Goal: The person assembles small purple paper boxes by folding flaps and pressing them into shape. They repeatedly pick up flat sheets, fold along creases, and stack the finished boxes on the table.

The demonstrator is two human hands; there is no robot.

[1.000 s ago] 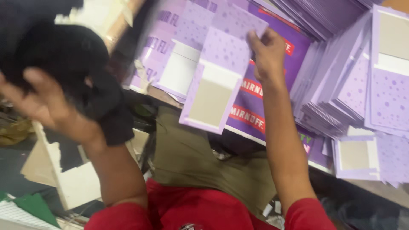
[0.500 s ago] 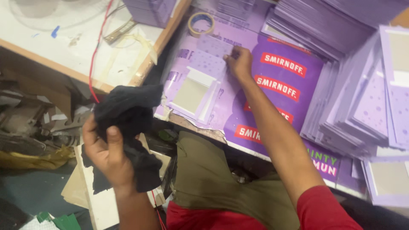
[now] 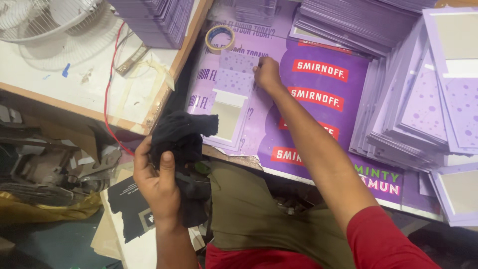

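A white fan (image 3: 45, 17) sits far left on a white table (image 3: 64, 84), with a red wire (image 3: 110, 84) running down across the table edge. Below it, near left, lies dark metal clutter (image 3: 45, 169) and scrap card (image 3: 129, 209). The left hand (image 3: 157, 182) is near, off the bench edge, clenched around a black cloth (image 3: 181, 137) that bunches above the thumb and hangs below the palm. Just right of the cloth, a small stack of lilac cards (image 3: 231, 104) lies on a large purple printed sheet (image 3: 318, 104); the top card has spotted panels and a beige window. A tape roll (image 3: 220, 38) rests farther off, above the cards. The right hand (image 3: 266, 72) reaches out over the sheet, fingers curled and pressing on the far right corner of the top card; whether it pinches the card I cannot tell. Far right, tall fanned stacks of lilac cards (image 3: 413, 114) crowd the bench
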